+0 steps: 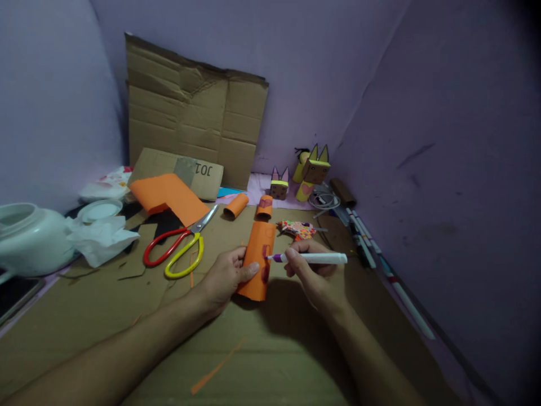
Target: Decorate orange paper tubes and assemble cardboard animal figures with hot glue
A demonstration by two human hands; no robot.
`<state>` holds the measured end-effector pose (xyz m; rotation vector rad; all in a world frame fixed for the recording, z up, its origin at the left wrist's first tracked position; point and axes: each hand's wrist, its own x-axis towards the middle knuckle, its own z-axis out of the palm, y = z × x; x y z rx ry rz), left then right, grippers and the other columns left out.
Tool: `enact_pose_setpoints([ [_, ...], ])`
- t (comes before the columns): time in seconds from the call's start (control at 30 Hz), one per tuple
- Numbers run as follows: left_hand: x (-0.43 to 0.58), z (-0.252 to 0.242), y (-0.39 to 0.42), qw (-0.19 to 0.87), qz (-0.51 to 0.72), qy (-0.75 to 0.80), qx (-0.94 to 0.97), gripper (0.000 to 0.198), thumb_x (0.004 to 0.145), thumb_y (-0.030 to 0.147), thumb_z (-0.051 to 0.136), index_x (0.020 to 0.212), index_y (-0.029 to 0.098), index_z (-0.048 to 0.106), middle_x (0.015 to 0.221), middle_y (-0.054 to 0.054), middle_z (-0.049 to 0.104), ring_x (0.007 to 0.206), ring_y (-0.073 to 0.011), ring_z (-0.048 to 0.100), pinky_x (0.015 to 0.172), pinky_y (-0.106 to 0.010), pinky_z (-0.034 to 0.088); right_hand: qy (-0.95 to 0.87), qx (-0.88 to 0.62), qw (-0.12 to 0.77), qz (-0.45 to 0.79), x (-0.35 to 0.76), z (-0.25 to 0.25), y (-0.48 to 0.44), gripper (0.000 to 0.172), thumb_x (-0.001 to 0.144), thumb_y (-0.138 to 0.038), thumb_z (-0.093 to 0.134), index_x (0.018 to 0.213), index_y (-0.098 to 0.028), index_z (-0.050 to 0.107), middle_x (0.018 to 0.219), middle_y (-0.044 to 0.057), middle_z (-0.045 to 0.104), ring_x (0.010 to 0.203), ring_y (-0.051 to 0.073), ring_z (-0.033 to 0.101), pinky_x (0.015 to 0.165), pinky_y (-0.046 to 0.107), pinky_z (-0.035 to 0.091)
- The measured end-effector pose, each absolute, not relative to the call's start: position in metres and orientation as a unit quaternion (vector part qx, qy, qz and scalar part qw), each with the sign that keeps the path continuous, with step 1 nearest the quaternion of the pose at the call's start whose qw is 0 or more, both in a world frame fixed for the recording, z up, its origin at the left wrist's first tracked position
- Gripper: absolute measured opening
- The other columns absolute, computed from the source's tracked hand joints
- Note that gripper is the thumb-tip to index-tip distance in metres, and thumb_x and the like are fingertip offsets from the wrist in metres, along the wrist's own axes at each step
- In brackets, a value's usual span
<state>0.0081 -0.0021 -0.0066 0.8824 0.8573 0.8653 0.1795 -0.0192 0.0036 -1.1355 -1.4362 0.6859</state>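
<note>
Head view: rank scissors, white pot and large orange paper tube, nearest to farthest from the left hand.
1. Large orange paper tube, held in the left hand
2. Scissors, left of the hand
3. White pot, far left

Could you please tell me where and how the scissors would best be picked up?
Probably by the red and yellow handles, coming from the near side: the scissors lie with these loops nearest and the blades pointing away, to the right. The left hand is nearer, though it holds the orange tube.

Left hand (225, 277) curls in a grip, right hand (318, 282) pinching
</note>
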Motion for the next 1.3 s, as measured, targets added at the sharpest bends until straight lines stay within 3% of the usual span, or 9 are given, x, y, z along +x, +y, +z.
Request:
enact_pose_setpoints([
  [0.8, 0.0076, -0.0074, 0.0008, 0.746, 0.390, 0.375, 0.388, 0.047, 0.054, 0.033, 0.085, 0.090, 0.012, 0.064, 0.074, -0.003, 0.067, 0.068, -0.0148, 0.061, 0.065, -0.027, 0.046, -0.591, -0.457, 0.600, 0.286, 0.1784, 0.0051, -0.0172, 0.012, 0.082, -0.030, 0.064, 0.076, -0.019, 0.063, 0.055, -0.002, 0.062, 0.048, 0.011, 0.058, 0.047, 0.020, 0.044],
  [1.3, 0.0062, -0.0052, 0.0007, 0.752, 0.389, 0.373, 0.380, 0.052, 0.049, 0.036, 0.087, 0.088, 0.012, 0.063, 0.072, -0.003, 0.068, 0.064, -0.0140, 0.060, 0.062, -0.026, 0.047, -0.593, -0.466, 0.581, 0.304, 0.1792, 0.0034, -0.0177, 0.017, 0.083, -0.030, 0.062, 0.070, -0.019, 0.062, 0.052, -0.003, 0.059, 0.045, 0.010, 0.054, 0.045, 0.019, 0.042],
])
